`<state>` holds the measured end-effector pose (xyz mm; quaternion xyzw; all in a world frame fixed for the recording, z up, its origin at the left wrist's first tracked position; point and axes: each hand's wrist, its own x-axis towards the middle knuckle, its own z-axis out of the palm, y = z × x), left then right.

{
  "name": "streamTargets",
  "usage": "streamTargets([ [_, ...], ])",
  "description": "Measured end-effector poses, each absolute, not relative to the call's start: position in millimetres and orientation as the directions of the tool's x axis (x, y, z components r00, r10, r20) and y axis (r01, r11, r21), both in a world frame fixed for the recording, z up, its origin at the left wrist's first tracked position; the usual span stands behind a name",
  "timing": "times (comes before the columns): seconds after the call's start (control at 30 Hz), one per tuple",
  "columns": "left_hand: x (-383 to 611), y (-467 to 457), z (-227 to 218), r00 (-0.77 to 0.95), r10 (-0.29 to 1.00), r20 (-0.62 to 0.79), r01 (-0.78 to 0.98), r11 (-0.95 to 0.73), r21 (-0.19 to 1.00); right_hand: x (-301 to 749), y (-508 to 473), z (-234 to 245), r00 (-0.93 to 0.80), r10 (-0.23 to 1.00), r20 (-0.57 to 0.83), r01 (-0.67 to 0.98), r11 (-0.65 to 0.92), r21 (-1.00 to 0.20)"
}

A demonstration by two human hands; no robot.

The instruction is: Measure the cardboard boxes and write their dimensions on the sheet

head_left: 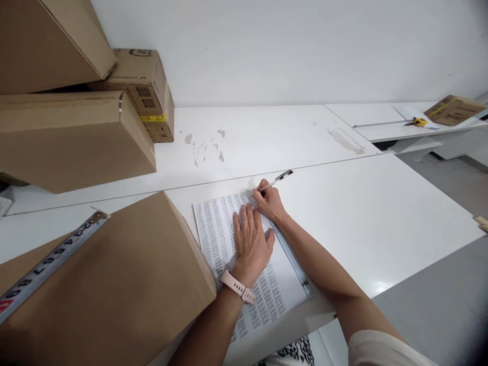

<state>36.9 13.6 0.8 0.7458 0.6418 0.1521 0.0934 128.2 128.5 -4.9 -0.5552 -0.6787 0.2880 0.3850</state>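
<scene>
A sheet of paper printed with columns of small text lies on the white table. My left hand rests flat on it, fingers stretched out, with a pale pink watch band round the wrist. Just beyond and to the right, my right hand grips a pen near the sheet's top right corner. The pen's tip is mostly hidden by the fingers. Under the sheet's right side shows the edge of a bluish board or folder.
A large cardboard box stands close on the left, a tape measure blade stretched across it. More boxes are stacked behind, beside an upright carton. A yellow tape measure and a small carton sit at the far right.
</scene>
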Motion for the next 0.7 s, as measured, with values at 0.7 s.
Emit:
streamTargets([
  [0.7, 36.4, 13.8, 2.1, 0.131, 0.987, 0.097, 0.929, -0.156, 0.335, 127.6, 127.8, -4.7, -0.056, 0.971, 0.232, 0.524, 0.226, -0.821],
])
